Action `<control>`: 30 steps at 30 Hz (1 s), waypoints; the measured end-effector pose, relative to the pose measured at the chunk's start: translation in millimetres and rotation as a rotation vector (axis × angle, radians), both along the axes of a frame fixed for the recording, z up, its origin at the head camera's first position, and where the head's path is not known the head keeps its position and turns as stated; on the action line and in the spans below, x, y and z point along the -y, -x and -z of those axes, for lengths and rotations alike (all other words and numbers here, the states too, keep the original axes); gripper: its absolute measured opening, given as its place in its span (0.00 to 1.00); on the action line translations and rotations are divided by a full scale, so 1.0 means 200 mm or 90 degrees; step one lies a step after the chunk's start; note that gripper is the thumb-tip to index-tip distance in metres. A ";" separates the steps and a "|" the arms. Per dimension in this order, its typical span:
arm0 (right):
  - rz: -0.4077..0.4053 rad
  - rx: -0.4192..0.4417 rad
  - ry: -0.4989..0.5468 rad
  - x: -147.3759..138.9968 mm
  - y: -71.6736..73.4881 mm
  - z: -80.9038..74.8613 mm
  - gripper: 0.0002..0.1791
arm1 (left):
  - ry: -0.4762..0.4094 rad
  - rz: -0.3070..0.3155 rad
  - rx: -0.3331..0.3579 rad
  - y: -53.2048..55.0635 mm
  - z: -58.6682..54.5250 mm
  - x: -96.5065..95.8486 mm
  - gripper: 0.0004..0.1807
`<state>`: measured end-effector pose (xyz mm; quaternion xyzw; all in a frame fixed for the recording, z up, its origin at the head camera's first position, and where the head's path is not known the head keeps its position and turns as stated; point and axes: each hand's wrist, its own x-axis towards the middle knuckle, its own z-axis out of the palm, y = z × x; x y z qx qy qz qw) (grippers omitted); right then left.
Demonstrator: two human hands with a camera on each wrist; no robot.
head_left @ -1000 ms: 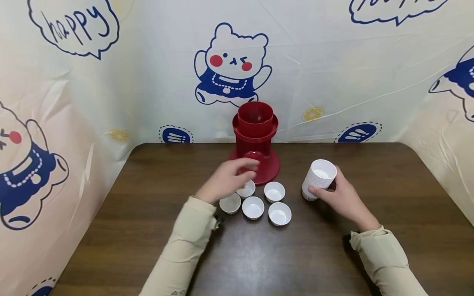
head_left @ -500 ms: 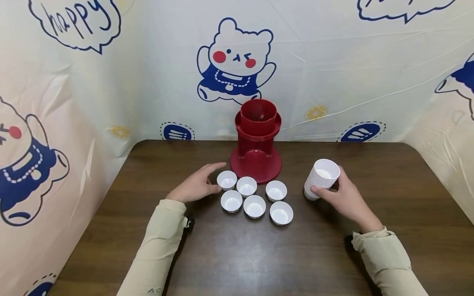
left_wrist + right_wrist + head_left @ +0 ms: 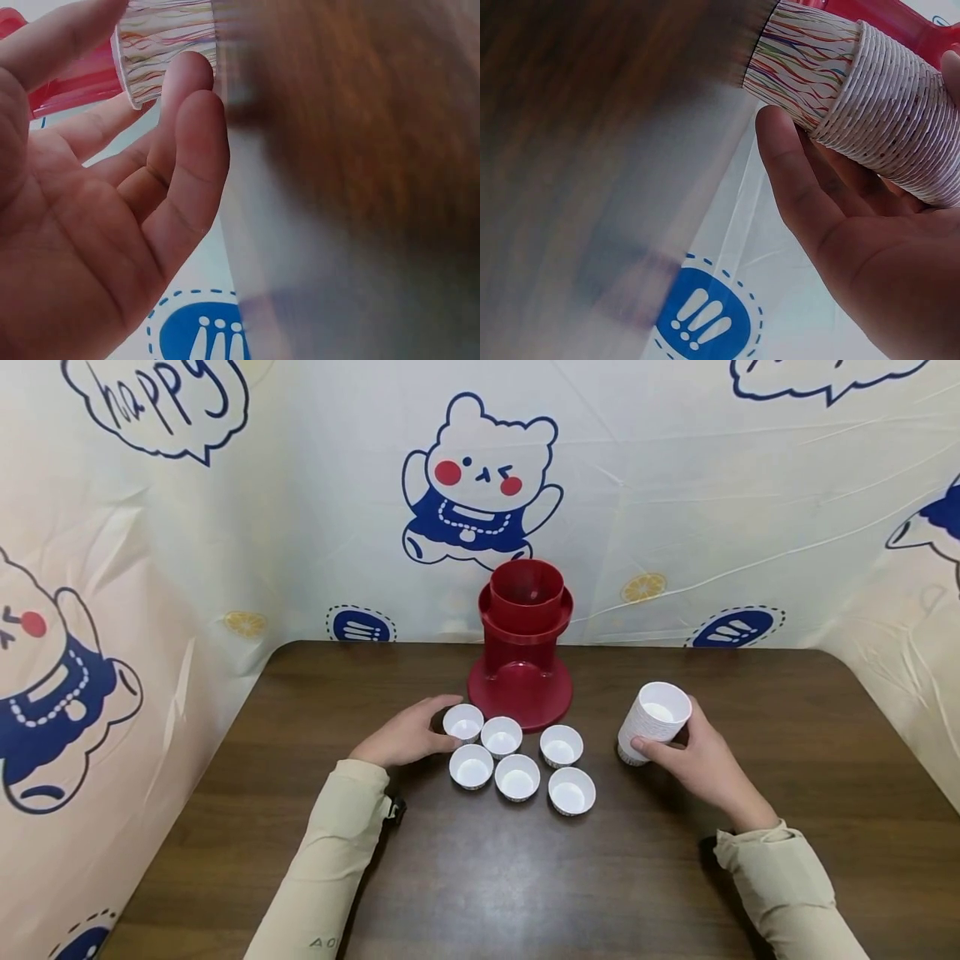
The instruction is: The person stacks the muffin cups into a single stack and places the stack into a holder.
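Several small white paper cups stand in two rows on the table, including the middle front cup (image 3: 517, 777). At the left end of the back row, my left hand (image 3: 408, 732) has thumb and index finger on either side of a paper cup (image 3: 462, 722), fingertips at its wall. Coloured wavy stripes cover that cup's side in the left wrist view. My right hand (image 3: 699, 760) grips a tall stack of nested paper cups (image 3: 651, 717), its bottom close to the table. The stack's many rims show in the right wrist view, with the same stripes on the lowest cup.
Behind the cups stands a red plastic two-tier holder (image 3: 521, 643) with a round base and an open top. The brown wooden table (image 3: 480, 877) ends at a printed cloth backdrop (image 3: 337, 510) at the back and sides.
My left hand has moved left from over the cups to the leftmost back cup, then drawn in around it. That cup now shows. My right hand keeps its grip on the stack.
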<state>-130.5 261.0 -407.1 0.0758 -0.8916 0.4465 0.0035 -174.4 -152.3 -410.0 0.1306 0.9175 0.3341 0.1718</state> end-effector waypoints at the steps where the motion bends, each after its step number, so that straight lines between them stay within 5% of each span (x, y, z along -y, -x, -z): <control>1: -0.001 0.000 0.001 0.00 0.00 0.00 0.42 | -0.001 -0.002 0.002 0.00 0.00 0.00 0.39; 15: -0.005 0.008 0.005 0.00 0.00 0.01 0.44 | -0.017 -0.026 -0.021 0.00 0.02 -0.03 0.32; 24: -0.005 0.001 0.002 0.00 0.00 0.01 0.43 | -0.133 -0.095 -0.030 0.00 -0.01 0.01 0.30; 30: -0.003 0.001 -0.003 0.00 0.01 0.01 0.44 | -0.155 -0.118 -0.070 0.00 -0.04 0.02 0.32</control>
